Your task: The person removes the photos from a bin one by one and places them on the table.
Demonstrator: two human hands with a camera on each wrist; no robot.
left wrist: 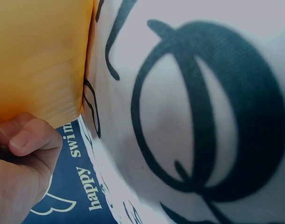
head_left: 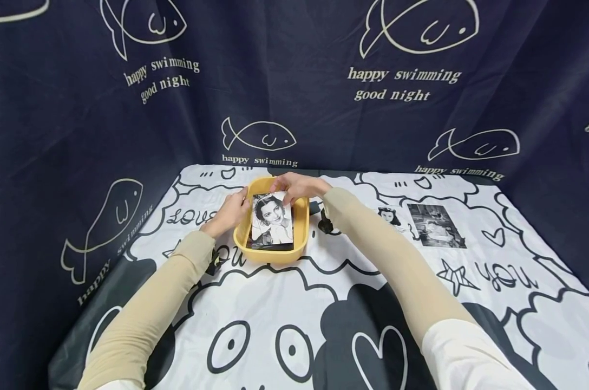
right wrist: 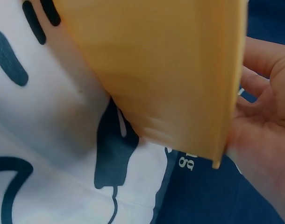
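A yellow plastic bin (head_left: 301, 227) with rounded corners stands on the printed cloth in the head view. Inside it lies a black-and-white portrait photo (head_left: 273, 219), with a dark edge of another card showing below. My left hand (head_left: 230, 212) grips the bin's left rim; in the left wrist view its curled fingers (left wrist: 25, 135) are against the yellow wall (left wrist: 39, 56). Reaching over the far right rim, my right hand (head_left: 300, 186) pinches the photo's upper right corner. In the right wrist view, the bin wall (right wrist: 156, 74) hides the fingertips of that hand (right wrist: 268, 98).
To the right, behind my right forearm, lie a dark photo print (head_left: 436, 225) and a partly hidden portrait print (head_left: 394, 218). The cloth (head_left: 255, 303) has black drawings and lettering. A navy curtain (head_left: 294, 97) hangs at the back and left.
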